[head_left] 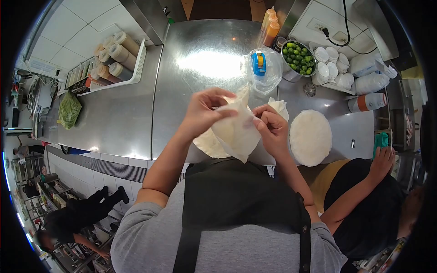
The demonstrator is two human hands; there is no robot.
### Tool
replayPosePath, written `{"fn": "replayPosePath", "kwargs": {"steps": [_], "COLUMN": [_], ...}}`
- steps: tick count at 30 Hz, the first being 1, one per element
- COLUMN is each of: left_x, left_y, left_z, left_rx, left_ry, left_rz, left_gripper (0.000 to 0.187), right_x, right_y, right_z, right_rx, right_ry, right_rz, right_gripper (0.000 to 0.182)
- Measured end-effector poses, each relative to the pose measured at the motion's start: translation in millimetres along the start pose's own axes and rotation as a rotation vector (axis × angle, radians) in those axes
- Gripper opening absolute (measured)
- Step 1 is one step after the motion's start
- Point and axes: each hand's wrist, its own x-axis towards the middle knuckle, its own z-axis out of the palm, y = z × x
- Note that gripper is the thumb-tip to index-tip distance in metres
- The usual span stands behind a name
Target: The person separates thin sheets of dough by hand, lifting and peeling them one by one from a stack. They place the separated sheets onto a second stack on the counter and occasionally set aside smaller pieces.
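A thin, pale dough wrapper hangs between my two hands at the counter's near edge, just in front of my apron. My left hand pinches its upper left part, fingers bent over the sheet. On the other side my right hand grips the right edge between thumb and fingers. Below the raised sheet lies a round, pale stack of wrappers, partly covered by it. Behind my right hand sits a folded pale piece. Farther right is another round white stack, flat on the steel.
A blue tape dispenser rests on clear plastic. Nearby stand a pot of green limes, sauce bottles and white lidded cups. At left are a bottle basket and bagged greens. A co-worker's arm is close on the right.
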Motion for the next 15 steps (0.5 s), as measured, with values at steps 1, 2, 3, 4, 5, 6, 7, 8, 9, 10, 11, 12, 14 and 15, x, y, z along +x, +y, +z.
{"fn": "replayPosePath", "kwargs": {"steps": [1,2,3,4,5,6,7,8,9,10,11,12,14,15], "left_x": [1.2,3.8,5.3,7.4,9.3,10.5,10.2,8.7,6.7,4.5,2.8,1.5,2.1,2.2], "left_y": [2.5,2.4,1.9,1.6,1.2,-3.6,-7.4,-11.0,-12.5,-12.8,-14.6,-17.6,-27.4,-25.4], "left_z": [-2.3,-4.5,-3.0,-0.5,1.1,1.2,3.0,7.6,12.9,17.3,20.5,23.2,24.8,25.5], "left_rx": [0.086,0.12,0.119,0.145,0.171,0.235,0.237,0.252,0.267,0.261,0.261,0.286,0.277,0.278], "left_ry": [0.105,0.172,0.168,0.168,0.17,0.131,0.134,0.108,0.08,0.053,0.049,0.018,0.002,0.0], "left_rz": [0.029,0.058,0.058,0.074,0.091,0.096,0.095,0.106,0.117,0.12,0.12,0.152,0.161,0.162], "left_gripper": [0.037,0.029,0.029,0.024,0.018,0.012,0.012,0.013,0.013,0.014,0.014,0.015,0.015,0.015], "right_x": [-0.6,-1.5,-3.1,-3.9,-3.4,-1.5,0.2,1.8,4.8,9.4,13.1,15.7,22.4,26.2], "right_y": [0.7,7.1,16.8,26.6,32.5,32.5,32.3,32.0,28.3,21.8,18.9,21.8,29.9,31.5], "right_z": [-2.5,-3.9,-5.1,-5.7,-6.5,-5.6,-3.3,-0.7,1.9,4.1,5.8,8.0,10.7,7.2], "right_rx": [0.03,0.001,-0.001,-0.017,-0.032,-0.031,0.013,0.057,0.06,0.006,-0.05,-0.051,-0.338,-0.338], "right_ry": [0.048,0.116,0.119,0.124,0.126,0.124,0.103,0.082,0.084,0.09,0.096,0.101,0.273,0.275], "right_rz": [0.027,0.096,0.096,0.086,0.075,0.073,0.157,0.241,0.241,0.254,0.268,0.268,0.122,0.12], "right_gripper": [0.029,0.033,0.033,0.031,0.029,0.029,0.027,0.027,0.027,0.031,0.036,0.036,0.045,0.045]}}
